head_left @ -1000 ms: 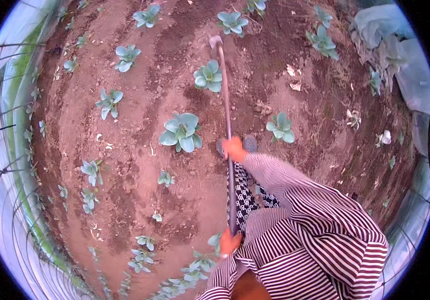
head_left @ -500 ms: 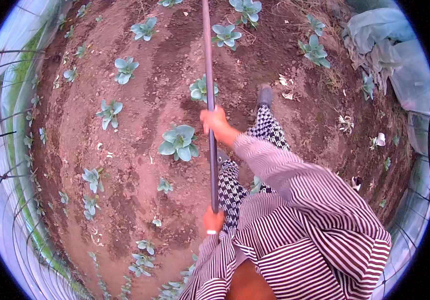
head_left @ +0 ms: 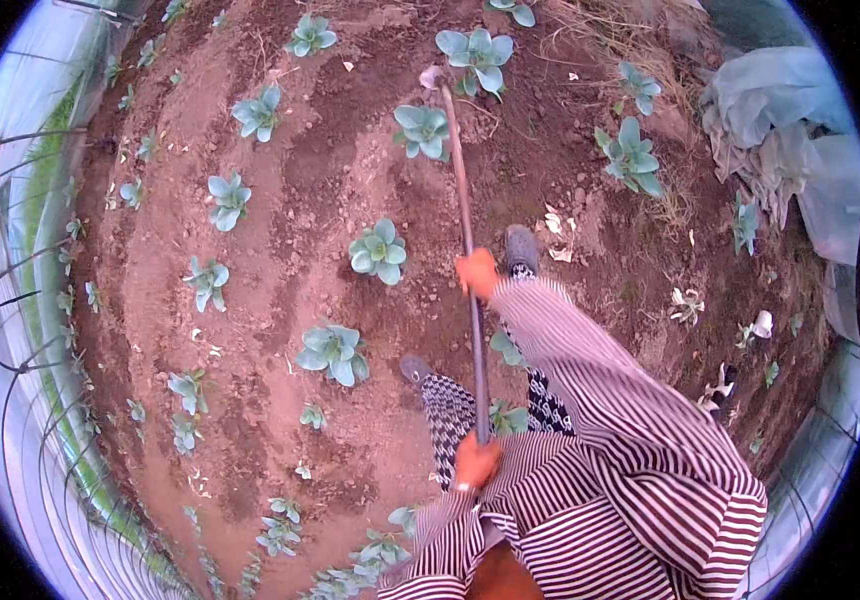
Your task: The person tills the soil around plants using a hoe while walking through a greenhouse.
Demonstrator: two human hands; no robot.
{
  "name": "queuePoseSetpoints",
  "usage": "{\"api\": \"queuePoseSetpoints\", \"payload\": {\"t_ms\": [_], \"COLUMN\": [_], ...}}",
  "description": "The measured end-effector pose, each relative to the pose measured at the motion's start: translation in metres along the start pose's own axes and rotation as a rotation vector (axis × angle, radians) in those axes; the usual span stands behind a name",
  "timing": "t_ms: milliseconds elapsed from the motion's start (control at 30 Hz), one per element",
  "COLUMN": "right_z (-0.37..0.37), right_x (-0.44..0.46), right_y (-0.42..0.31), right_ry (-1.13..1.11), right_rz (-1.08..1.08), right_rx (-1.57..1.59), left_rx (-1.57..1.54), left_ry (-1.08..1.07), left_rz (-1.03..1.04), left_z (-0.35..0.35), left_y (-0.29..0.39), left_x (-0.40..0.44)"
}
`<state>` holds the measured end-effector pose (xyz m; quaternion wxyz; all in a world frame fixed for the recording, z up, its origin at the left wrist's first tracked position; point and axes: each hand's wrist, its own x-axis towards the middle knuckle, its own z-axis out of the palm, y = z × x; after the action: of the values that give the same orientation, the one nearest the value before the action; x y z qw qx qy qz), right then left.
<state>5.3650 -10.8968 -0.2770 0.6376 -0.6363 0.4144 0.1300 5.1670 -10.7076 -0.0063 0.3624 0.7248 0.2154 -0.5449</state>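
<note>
Both my hands grip a long-handled hoe point(head_left: 461, 180). My right hand point(head_left: 477, 275) is closed around the middle of the shaft. My left hand point(head_left: 477, 462) is wrapped round the near end, close to my body. At the far end, the pale hoe head point(head_left: 433, 77) is at the soil between two leafy plants. One blue-green plant point(head_left: 422, 131) stands just below the head, and a larger one point(head_left: 476, 58) is to its right. The blade's edge is too small to make out.
Rows of young cabbage-like plants point(head_left: 333, 352) grow in brown soil point(head_left: 270, 210). My shoes point(head_left: 521, 250) stand among them, with a plant point(head_left: 507, 348) between my legs. Plastic sheeting point(head_left: 775, 100) lies at the right, and a hooped plastic wall point(head_left: 10, 300) curves along the left.
The hoe head has come into view at the top. The shaft and both hands have shifted right and slightly down in the picture. The plants appear lower and farther left.
</note>
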Motion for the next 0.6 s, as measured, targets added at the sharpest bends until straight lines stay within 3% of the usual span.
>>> {"api": "queuePoseSetpoints", "payload": {"t_ms": [67,100,133,200,267,333,400,500,600], "right_z": [0.024,0.018,0.027,0.033,0.044,0.043,0.042,0.027,0.009], "right_x": [-0.046,-0.090,-0.104,-0.136,-0.139,-0.127,-0.086,-0.030,-0.033], "right_y": [-0.006,-0.048,-0.027,-0.055,-0.057,-0.071,-0.089,-0.113,-0.098], "right_ry": [0.118,0.020,-0.043,-0.056,-0.057,-0.061,-0.012,0.054,0.069], "right_rz": [0.272,0.394,0.373,0.441,0.336,0.207,0.101,0.057,0.164], "right_rx": [0.036,0.317,0.428,0.455,0.523,0.507,0.298,0.152,-0.010], "left_rx": [0.268,0.253,0.241,0.288,0.333,0.337,0.265,0.126,0.170], "left_ry": [0.234,0.190,0.153,0.247,0.236,0.316,0.283,0.285,0.160], "left_rz": [0.212,0.121,0.033,0.113,0.015,0.088,0.107,0.300,0.175], "left_z": [-0.019,-0.029,-0.039,-0.047,-0.047,-0.042,-0.046,-0.041,-0.031], "left_y": [-0.008,-0.024,-0.039,-0.059,-0.085,-0.088,-0.043,0.011,0.008], "left_x": [-0.037,-0.050,-0.062,-0.075,-0.062,-0.036,-0.017,0.015,0.016]}}
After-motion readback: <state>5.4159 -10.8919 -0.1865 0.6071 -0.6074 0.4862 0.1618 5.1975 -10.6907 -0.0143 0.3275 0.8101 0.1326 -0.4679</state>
